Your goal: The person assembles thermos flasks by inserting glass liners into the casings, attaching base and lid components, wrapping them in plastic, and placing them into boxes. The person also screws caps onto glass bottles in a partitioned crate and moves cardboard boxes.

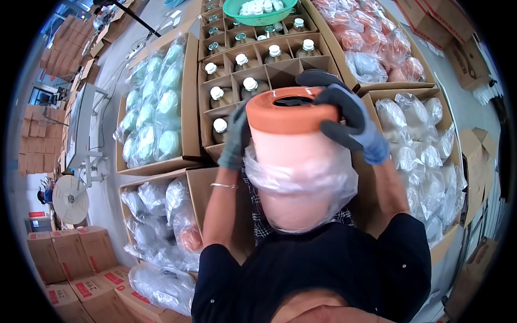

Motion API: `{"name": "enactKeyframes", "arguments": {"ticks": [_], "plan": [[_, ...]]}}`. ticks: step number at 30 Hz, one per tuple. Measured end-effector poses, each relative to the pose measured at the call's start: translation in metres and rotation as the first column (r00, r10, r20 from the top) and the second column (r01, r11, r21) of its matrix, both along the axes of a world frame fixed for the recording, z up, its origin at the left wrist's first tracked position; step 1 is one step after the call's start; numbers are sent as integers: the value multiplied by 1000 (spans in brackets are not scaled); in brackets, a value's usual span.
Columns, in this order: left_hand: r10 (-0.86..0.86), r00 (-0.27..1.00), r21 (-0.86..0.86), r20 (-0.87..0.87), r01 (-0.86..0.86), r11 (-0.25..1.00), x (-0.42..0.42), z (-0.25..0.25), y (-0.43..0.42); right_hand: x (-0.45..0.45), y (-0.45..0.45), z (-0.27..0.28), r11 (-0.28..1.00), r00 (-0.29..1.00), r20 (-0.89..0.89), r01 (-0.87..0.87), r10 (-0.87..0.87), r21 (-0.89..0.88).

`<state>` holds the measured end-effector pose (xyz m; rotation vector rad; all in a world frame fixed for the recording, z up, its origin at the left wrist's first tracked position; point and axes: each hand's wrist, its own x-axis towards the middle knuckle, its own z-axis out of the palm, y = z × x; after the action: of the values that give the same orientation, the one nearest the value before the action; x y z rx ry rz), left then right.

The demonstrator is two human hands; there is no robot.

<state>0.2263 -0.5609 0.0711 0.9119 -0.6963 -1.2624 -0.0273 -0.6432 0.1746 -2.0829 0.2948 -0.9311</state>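
Upright in front of my chest is a pink cylindrical container [293, 156] with an orange collar [269, 116] and a round dark opening in its top. A clear plastic bag [318, 183] is bunched around its middle and lower part. My gloved left hand [237, 134] presses against its left side near the collar, its fingertips partly hidden and blurred. On the right, my gloved right hand [350, 116] grips the collar, with fingers over the top rim and the thumb on the outer side. Just beyond stands a divided carton [283, 70] of bottles with white caps [250, 84].
A green basin [258, 20] of small white pieces rests on the far bottles. Around me are cartons of bagged green items [168, 107], bagged orange items [371, 32], and clear-bagged items [414, 156]. Closed boxes [91, 285] are stacked at lower left.
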Motion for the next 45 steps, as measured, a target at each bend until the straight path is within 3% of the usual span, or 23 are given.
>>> {"name": "enactKeyframes", "arguments": {"ticks": [1,2,5,8,9,10,12,14,16,17,20,22,23,24,26,29,34,36,38,39,42,44,45], "plan": [[-21,979,-27,203,27,999,5,-24,2,-3,8,15,991,981,143,-136,132,17],[-30,919,-51,394,54,997,7,-48,5,-8,9,29,960,970,115,-186,213,-212],[-41,554,-42,831,136,990,-7,-106,45,-23,29,48,936,985,-44,-174,169,-306],[-239,888,163,393,188,969,-40,-6,69,-38,42,45,936,973,-170,89,-154,-339],[-214,935,93,283,195,976,-53,18,76,-36,40,40,907,929,-173,259,-328,-331],[-206,926,39,317,204,978,-73,45,89,-30,40,31,851,853,-180,422,-490,-313],[-200,865,-45,459,248,968,-113,75,107,-13,15,6,799,763,-290,458,-578,-389],[-209,767,-87,607,325,942,-142,70,113,8,3,7,841,691,-480,428,-541,-331],[27,746,-260,665,198,945,-154,56,112,25,-1,9,845,593,-603,366,-534,-389],[145,722,-346,676,138,928,-155,52,114,28,3,8,784,626,-492,359,-605,-507],[87,902,-194,423,-4,981,-125,75,129,9,-7,26,994,891,-449,97,-64,52],[-127,977,100,170,111,989,-83,71,138,1,-25,8,974,947,-251,-219,198,-57],[-123,946,51,300,112,992,-73,72,135,4,-18,2,982,937,-293,-179,191,67],[-108,982,105,157,92,990,-76,62,137,6,-8,-4,974,924,-332,-130,187,187],[90,798,-31,596,-90,995,-105,66,142,12,-5,-7,999,895,-445,-39,32,-5],[218,594,-172,775,-135,976,-125,60,140,10,-3,-2,997,853,-519,74,-54,19],[-65,853,88,518,23,996,-74,70,137,-2,-1,45,989,901,-430,-113,63,-91],[-260,937,248,234,201,948,-51,80,135,-1,-14,52,762,840,-542,-345,-9,-548],[-191,943,207,272,137,969,-60,70,138,3,7,68,879,766,-638,-245,-84,-409],[-126,886,190,446,44,981,-82,85,142,7,20,88,1000,575,-818,-3,4,3],[-30,580,93,814,-80,992,-143,89,146,0,-25,28,1000,416,-909,-28,6,-6],[7,630,10,777,-24,1000,-134,82,141,-7,-36,16,959,545,-832,-169,-101,-228],[26,657,-31,753,-4,1000,-127,77,140,-4,-26,33,974,505,-850,-69,-153,-216]]}}
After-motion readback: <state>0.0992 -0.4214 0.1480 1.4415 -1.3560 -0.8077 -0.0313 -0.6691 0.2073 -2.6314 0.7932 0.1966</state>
